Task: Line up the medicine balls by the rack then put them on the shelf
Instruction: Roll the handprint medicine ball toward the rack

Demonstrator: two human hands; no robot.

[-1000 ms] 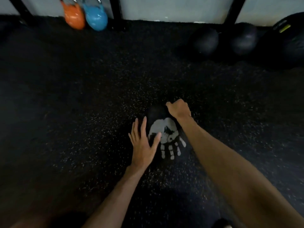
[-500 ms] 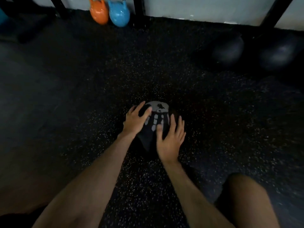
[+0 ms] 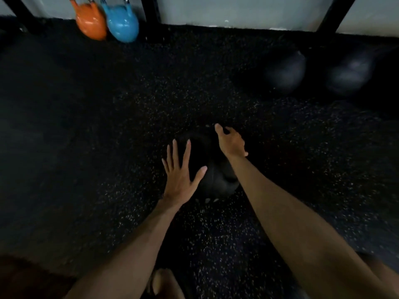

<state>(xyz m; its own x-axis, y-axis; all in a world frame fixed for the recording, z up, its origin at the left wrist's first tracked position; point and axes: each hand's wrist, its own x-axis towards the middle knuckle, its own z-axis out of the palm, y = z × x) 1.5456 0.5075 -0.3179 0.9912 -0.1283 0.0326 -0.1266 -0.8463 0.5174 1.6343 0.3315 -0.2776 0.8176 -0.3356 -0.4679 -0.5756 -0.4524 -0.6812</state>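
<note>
Medicine ball (image 3: 212, 169) down on the floor (image 3: 108, 147), dark on dark rubber, sitting right between the two hands. Left hand (image 3: 180, 173) lies flat on the ball's near-left flank, fingers straight and spread, clasping nothing, just pressing. Right hand (image 3: 231, 142) is draped over the ball's far-right top, fingers bent down the far side, cupping it. Now look beyond the ball and off to its right: a second ball (image 3: 285, 72) and a third ball (image 3: 349, 72) side by side, well apart from it, close to a rack post (image 3: 330, 16). That's the line to join, I'd say, so the roll goes away and rightward. The left hand, behind the ball, looks placed to drive it, with the right steering.
</note>
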